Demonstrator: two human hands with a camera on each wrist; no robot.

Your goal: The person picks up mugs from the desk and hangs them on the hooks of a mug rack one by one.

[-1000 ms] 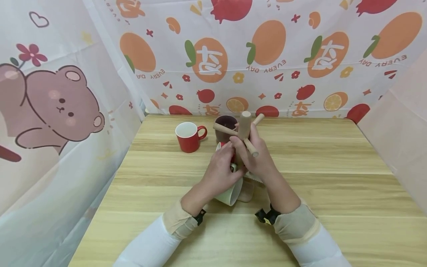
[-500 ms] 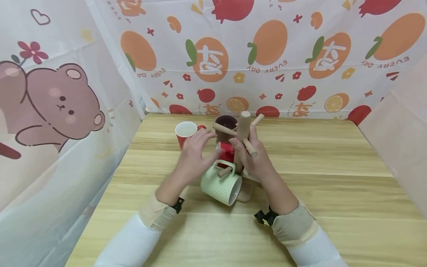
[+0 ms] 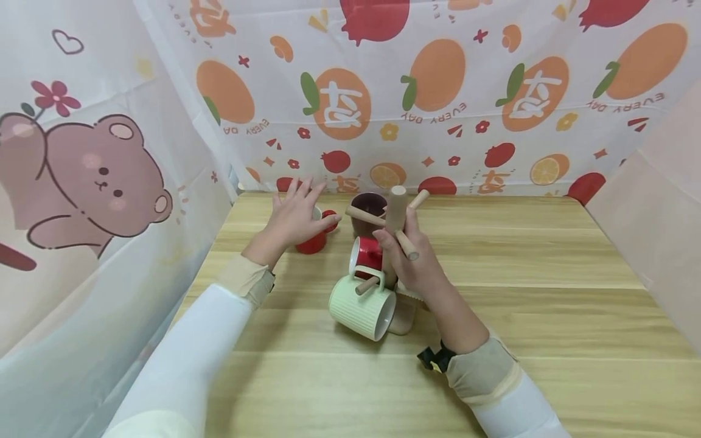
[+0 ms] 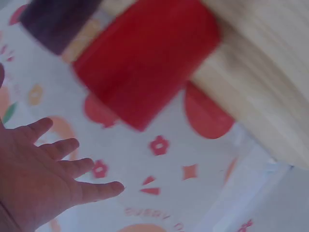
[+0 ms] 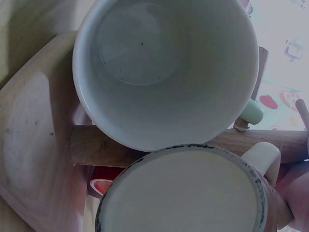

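Observation:
My left hand spreads its fingers above a red mug with a white inside, standing at the back left. In the left wrist view, that mug shows whole, apart from the outstretched fingers. My right hand holds a wooden mug tree near its upper pegs. A ribbed pale green mug hangs by its handle on a low peg. Behind it, a second red mug is on the tree. The right wrist view shows a cream mug's base below the green mug's white inside.
A dark brown mug stands behind the tree, close to its upper left peg. The wooden table ends at a fruit-print cloth at the back. A bear-print cloth hangs along the left side.
My left hand has let go at the green mug and moved left and back to over the standing red mug, its fingers spreading. The right hand has stayed on the mug tree.

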